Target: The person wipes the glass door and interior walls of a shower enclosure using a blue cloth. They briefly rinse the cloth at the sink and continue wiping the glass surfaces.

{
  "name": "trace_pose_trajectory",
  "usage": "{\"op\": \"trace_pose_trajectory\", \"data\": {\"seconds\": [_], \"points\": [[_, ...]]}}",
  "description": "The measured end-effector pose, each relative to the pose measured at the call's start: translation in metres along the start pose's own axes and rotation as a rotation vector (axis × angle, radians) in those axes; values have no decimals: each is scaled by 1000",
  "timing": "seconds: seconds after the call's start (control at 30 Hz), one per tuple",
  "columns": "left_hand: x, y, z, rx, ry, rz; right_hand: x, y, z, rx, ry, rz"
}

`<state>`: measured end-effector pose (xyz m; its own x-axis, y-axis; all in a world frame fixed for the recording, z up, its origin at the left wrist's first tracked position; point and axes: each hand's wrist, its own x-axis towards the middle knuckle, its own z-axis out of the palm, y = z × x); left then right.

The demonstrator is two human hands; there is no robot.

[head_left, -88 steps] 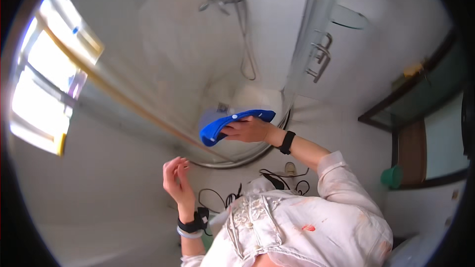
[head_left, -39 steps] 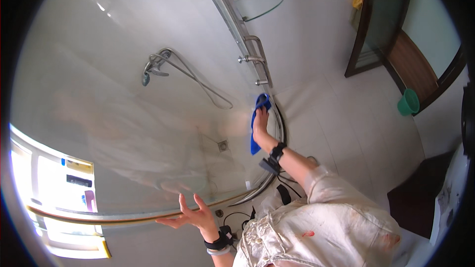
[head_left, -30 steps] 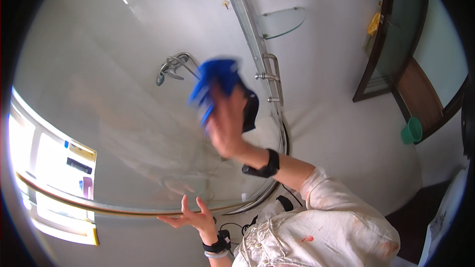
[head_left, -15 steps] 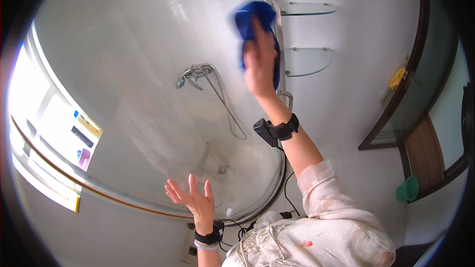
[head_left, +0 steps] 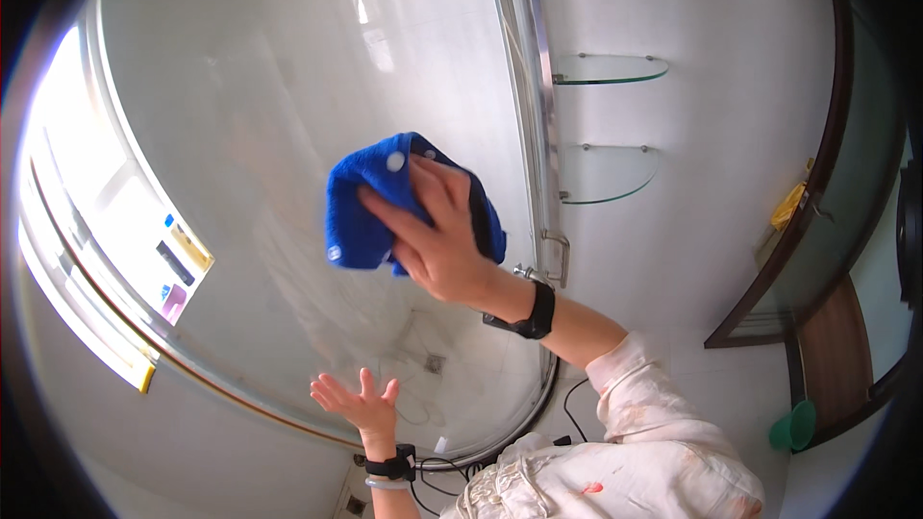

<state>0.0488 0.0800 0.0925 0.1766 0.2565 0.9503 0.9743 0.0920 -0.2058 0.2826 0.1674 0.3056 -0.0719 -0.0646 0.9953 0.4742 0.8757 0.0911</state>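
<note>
My right hand [head_left: 437, 240] pressing a blue cloth [head_left: 370, 211] flat against the curved glass shower screen [head_left: 240, 135], fingers spread, my left hand [head_left: 361, 406] open, empty, palm on the glass lower down

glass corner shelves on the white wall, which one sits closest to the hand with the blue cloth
The lowest glass corner shelf, level with the right hand pressing the blue cloth; the other two sit higher.

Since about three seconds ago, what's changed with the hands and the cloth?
The right hand carried the blue cloth from low by the shower base up the glass, then back down to mid-height. The left hand stays open, fingers spread, low against the glass.
</note>
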Motion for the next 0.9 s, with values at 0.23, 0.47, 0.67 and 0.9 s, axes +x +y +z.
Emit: {"op": "trace_pose_trajectory", "data": {"seconds": [0.23, 0.47, 0.67, 0.9], "points": [[-14, -1, -2, 26, -23, -39, 97, 91, -55, -344, 428, 108], [-5, 4, -4, 20, -8, -57, 14, 141, -34, -359, 218, 272], [-9, 6, -5, 7, -49, -60, -90, 102, -54, -232, -16, 541], [-7, 9, -7, 34, -55, -56, -157, 62, -68, 7, -162, 654]]}}
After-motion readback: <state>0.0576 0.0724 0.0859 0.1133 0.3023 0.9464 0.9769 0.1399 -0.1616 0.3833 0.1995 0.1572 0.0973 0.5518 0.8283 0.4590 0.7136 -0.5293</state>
